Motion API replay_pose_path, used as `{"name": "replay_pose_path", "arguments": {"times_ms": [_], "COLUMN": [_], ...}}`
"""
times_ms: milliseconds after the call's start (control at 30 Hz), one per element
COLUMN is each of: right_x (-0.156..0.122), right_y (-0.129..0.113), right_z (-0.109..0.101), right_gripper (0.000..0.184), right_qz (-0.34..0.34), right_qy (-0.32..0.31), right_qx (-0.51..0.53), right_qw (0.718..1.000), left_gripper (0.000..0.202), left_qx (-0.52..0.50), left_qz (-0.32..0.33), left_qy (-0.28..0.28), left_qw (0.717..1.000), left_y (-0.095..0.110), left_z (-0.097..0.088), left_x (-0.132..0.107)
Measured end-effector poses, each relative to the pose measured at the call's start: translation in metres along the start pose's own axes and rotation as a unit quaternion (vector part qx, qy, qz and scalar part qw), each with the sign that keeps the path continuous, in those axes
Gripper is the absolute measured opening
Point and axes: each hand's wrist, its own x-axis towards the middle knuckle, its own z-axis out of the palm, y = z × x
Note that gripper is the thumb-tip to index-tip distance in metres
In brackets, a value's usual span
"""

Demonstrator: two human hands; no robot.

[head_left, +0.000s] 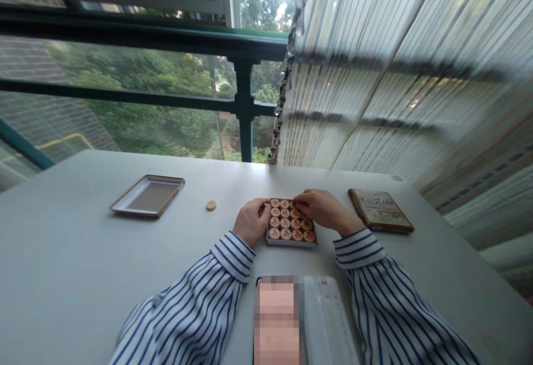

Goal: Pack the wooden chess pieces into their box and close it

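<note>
A small tray [291, 242] packed with several round wooden game pieces [285, 224] marked in red sits on the white table [83, 254] in front of me. My left hand [251, 222] rests curled against the tray's left side. My right hand [322, 208] lies over the tray's far right corner, fingers bent down onto the pieces there; whether they grip one is hidden. Both arms wear blue-striped white sleeves.
One loose wooden piece [211, 205] lies on the table to the left. Further left is an empty box lid [147, 195]. A flat brown-edged box [380, 210] lies to the right. A phone [276, 320] and a white case [328, 320] sit near me. Railing and blinds stand behind.
</note>
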Motion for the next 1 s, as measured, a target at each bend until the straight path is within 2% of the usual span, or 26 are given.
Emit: {"name": "replay_pose_path", "arguments": {"times_ms": [367,700,867,1000], "right_x": [-0.001,-0.002,-0.002,-0.003], "right_y": [-0.001,0.000,-0.004,-0.007], "right_z": [-0.002,-0.013,-0.019,-0.023], "right_gripper": [0.027,0.025,0.026,0.027], "right_qz": [-0.001,0.047,0.056,0.057], "right_qy": [-0.008,0.128,0.150,0.157], "right_qx": [-0.008,0.000,0.008,0.013], "right_qw": [1.000,0.991,0.987,0.986], "left_gripper": [0.024,0.027,0.027,0.027], "left_qx": [0.001,-0.002,-0.010,-0.016], "left_qz": [-0.001,-0.007,-0.011,-0.013], "left_qy": [0.002,-0.003,0.000,0.025], "left_qw": [1.000,1.000,1.000,0.999], "left_y": [0.002,0.001,0.003,0.004], "left_z": [-0.001,-0.001,-0.002,-0.003], "left_x": [0.000,0.000,0.000,0.000]}}
